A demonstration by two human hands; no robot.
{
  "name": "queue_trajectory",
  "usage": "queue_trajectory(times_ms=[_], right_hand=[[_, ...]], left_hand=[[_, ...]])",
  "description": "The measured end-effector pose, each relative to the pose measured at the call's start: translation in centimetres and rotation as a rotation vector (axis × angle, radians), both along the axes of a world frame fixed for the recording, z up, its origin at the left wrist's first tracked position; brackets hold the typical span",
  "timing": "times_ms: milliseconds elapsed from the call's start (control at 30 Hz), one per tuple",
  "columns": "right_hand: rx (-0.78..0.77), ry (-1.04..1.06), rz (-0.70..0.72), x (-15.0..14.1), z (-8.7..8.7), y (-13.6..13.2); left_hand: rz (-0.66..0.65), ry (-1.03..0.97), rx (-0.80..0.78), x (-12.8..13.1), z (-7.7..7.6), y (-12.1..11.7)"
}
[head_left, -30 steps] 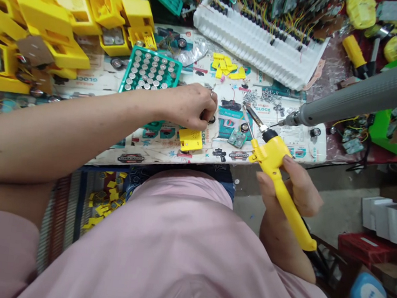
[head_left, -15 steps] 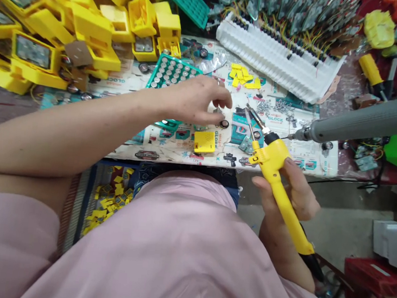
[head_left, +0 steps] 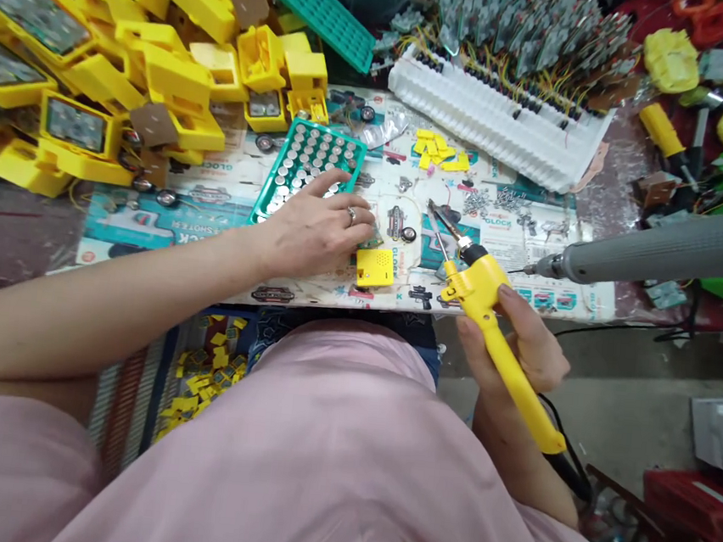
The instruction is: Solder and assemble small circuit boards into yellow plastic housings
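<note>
My left hand (head_left: 324, 226), with a ring on one finger, lies palm down over the lower right of a green tray (head_left: 360, 162) of silver button cells (head_left: 313, 143). Its index finger reaches across the cells. Under the other fingertips a small green circuit board (head_left: 374, 240) shows at one edge, seemingly held; the thumb is hidden. Just below sits a small yellow plastic box (head_left: 374, 269) with speaker holes. My right hand (head_left: 524, 342) grips a yellow soldering gun (head_left: 501, 344), its tip and thin feed tube pointing up left, above the table.
Yellow housings (head_left: 175, 83) pile up at the left. A white foam rack (head_left: 496, 126) carries wired boards at the back. Small yellow pieces (head_left: 440, 151) and screws (head_left: 496, 200) lie mid-table. A grey electric screwdriver (head_left: 658, 244) juts in from the right. A round black part (head_left: 408, 235) lies beside the box.
My left hand has moved left and down, from beside the round black part to over the tray and the board. The soldering gun has shifted slightly left in my right hand.
</note>
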State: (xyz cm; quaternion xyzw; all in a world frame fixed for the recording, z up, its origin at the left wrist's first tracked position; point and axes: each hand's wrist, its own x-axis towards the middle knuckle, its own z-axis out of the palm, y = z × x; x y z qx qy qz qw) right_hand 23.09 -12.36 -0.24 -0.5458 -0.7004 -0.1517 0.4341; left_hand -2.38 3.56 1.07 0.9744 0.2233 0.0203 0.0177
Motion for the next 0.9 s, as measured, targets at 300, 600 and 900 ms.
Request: queue_trajectory(times_ms=[300,600,900], right_hand=[[-0.022,0.046,-0.023,0.36,-0.01,-0.38],[-0.019,0.018,-0.054,0.36,-0.21,-0.47],[-0.019,0.069,-0.023,0.51,-0.36,-0.39]], left_hand=[[-0.024,0.012,0.005,0.34,0.73,-0.13],[-0.044,0.022,0.064,0.59,0.71,-0.04],[0.0,-0.047,0.039,-0.24,0.16,0.0]])
